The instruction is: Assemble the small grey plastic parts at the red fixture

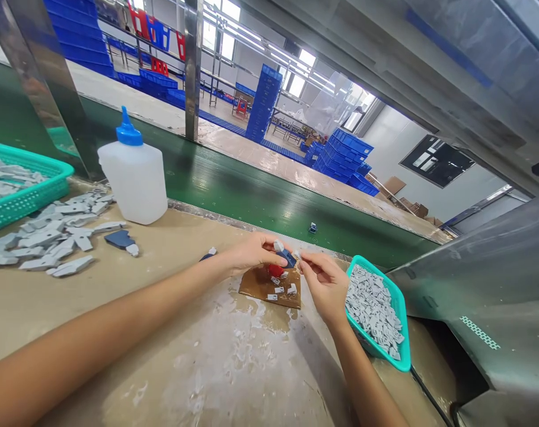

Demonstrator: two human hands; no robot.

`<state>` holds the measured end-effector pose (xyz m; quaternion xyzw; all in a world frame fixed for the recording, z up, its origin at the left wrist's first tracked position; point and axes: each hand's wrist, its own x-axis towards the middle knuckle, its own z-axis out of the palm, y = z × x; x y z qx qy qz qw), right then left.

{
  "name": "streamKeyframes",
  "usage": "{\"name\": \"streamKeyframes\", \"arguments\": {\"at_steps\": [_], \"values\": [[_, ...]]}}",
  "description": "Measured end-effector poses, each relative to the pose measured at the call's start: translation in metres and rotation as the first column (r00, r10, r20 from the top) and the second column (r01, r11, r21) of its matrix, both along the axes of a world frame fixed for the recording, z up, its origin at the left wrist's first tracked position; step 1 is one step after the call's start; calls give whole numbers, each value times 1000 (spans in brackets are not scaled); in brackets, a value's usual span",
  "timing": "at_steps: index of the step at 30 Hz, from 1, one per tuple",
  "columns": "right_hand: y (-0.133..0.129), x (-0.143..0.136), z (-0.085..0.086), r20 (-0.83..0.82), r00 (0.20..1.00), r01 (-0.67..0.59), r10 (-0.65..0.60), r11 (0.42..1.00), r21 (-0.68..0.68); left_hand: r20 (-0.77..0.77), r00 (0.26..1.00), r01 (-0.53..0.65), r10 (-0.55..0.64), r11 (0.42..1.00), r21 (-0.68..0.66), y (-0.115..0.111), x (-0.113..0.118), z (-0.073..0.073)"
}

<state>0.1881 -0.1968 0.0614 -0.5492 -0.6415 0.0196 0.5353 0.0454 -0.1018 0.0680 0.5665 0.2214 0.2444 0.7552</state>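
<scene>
My left hand (258,252) grips a dark blue part (287,258) with a light grey piece at its upper end, above a brown board. Pinched in the fingertips of my right hand (325,281) is a small grey piece (297,255), close to the blue part's right end. Beneath the hands, the brown board (255,286) carries a red object (276,270) and several small grey pieces (278,290). Another blue and grey part (210,253) lies partly hidden behind my left forearm. A similar part (121,240) rests farther left on the table.
A white bottle (136,181) with a blue nozzle stands at the back left. Loose grey parts (51,231) lie beside a green basket (33,193). At right is a green basket (405,332) of small grey pieces. Behind runs a green conveyor (233,198) carrying a small part (312,227).
</scene>
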Motion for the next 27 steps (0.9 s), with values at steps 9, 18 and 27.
{"name": "streamKeyframes", "arguments": {"at_steps": [9, 18, 27], "values": [[-2, -7, 3, 174, 985, 3, -6, 1000, 17, -10, 1000, -16, 17, 1000, 20, 5, 0, -5], [0, -5, 4, 191, 980, -61, 63, 998, -14, 48, 997, -55, 59, 994, -97, -2, 4, -8], [4, -12, -7, 272, 962, -30, -3, 993, 117, 59, 978, -171, 198, 935, -310, -24, 16, -2]]}}
